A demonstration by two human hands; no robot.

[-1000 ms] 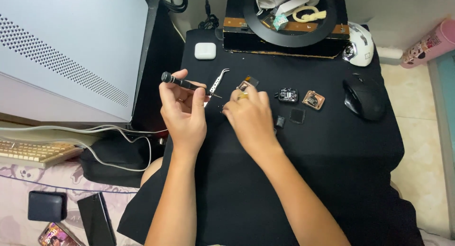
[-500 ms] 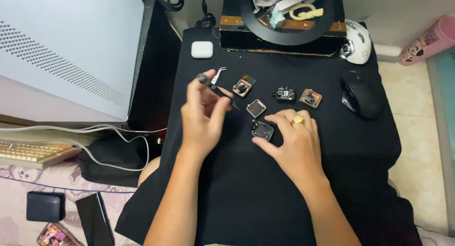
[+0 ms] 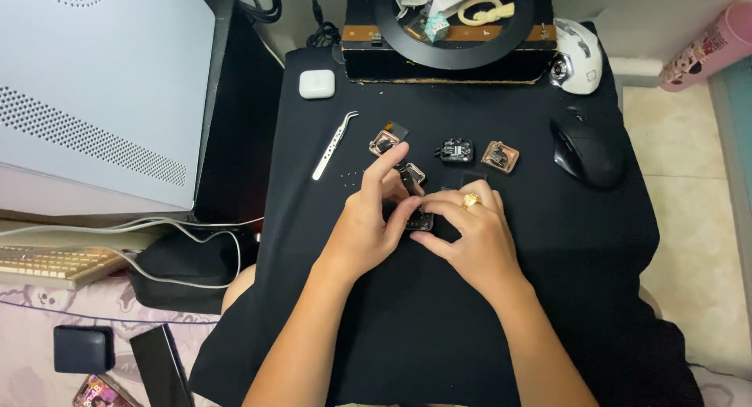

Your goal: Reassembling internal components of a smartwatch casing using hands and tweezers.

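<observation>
Both hands meet at the middle of the black cloth-covered table (image 3: pixel 392 329). My left hand (image 3: pixel 366 223) grips a thin black screwdriver (image 3: pixel 406 177), its tip pointing down into a small black device (image 3: pixel 421 221). My right hand (image 3: pixel 472 236), which wears a gold ring, pinches that device from the right and steadies it on the cloth. Just behind the hands lie small square parts: a copper-edged one (image 3: pixel 388 139), a black one (image 3: pixel 456 150), another copper-edged one (image 3: pixel 500 156), and one partly hidden by my left fingers (image 3: pixel 415 170).
Silver tweezers (image 3: pixel 334 144) lie to the left of the parts, with a white earbud case (image 3: pixel 316 83) behind. A black mouse (image 3: pixel 588 149) and a white mouse (image 3: pixel 577 56) sit at the right. A black box with a ring stand (image 3: pixel 446 58) is at the back, a white computer case (image 3: pixel 94 101) at the left.
My left hand has brought the screwdriver from up in the air down to the small black device. My right hand has moved slightly left and closed around that device.
</observation>
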